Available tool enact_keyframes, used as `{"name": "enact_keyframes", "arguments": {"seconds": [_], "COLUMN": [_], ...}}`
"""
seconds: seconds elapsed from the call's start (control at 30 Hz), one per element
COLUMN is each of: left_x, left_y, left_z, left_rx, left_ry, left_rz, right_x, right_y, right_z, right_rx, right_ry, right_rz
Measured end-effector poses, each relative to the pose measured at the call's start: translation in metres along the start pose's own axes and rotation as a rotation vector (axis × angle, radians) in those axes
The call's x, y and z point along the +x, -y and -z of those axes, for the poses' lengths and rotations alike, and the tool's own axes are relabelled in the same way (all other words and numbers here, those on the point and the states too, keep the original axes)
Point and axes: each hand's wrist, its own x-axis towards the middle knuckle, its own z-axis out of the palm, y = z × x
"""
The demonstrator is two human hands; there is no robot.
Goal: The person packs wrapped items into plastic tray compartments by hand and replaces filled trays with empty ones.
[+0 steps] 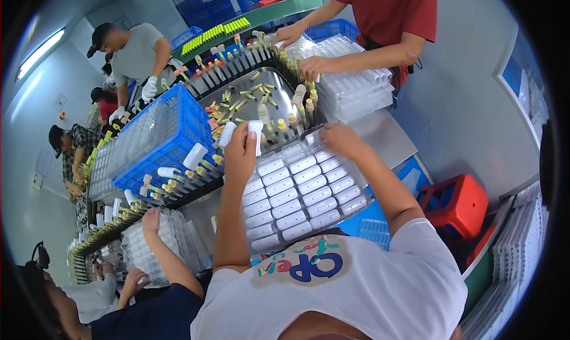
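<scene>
Nearly vertical in view, white case [256, 127] (held)

Cases [287, 209] in 4 columns lie before the pan [285, 92], crate [191, 119] left, stool [456, 202] right

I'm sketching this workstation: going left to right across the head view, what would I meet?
Blue crate of clear trays → left hand holding a white piece → right hand → red stool.
</scene>
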Motion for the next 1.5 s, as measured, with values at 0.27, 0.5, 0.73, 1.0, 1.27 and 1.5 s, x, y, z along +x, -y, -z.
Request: {"name": "enact_keyframes", "arguments": {"seconds": [0.27, 0.5, 0.73, 1.0, 1.27, 1.5], "left_x": [0.070, 0.085, 0.036, 0.017, -0.004, -0.017], "left_y": [-0.013, 0.026, 0.065, 0.081, 0.093, 0.110], "left_z": [-0.021, -0.032, -0.001, 0.046, 0.092, 0.129], "left_rx": [0.351, 0.729, 0.846, 0.908, 1.041, 1.234], "left_ry": [-0.007, 0.197, 0.095, -0.059, -0.169, -0.312], "left_rz": [-0.130, -0.134, -0.193, -0.117, -0.053, 0.040], "right_x": [0.008, 0.021, 0.034, 0.028, 0.108, 0.122], "right_y": [-0.011, -0.008, -0.014, 0.000, 0.075, 0.135], "right_z": [0.017, 0.001, -0.017, 0.038, 0.033, -0.018], "right_rx": [0.185, 0.096, -0.033, 0.682, 0.458, 0.034], "right_ry": [0.055, -0.142, -0.030, -0.277, -0.287, -0.596], "right_rz": [0.042, 0.114, 0.139, -0.082, -0.191, 0.174]}}
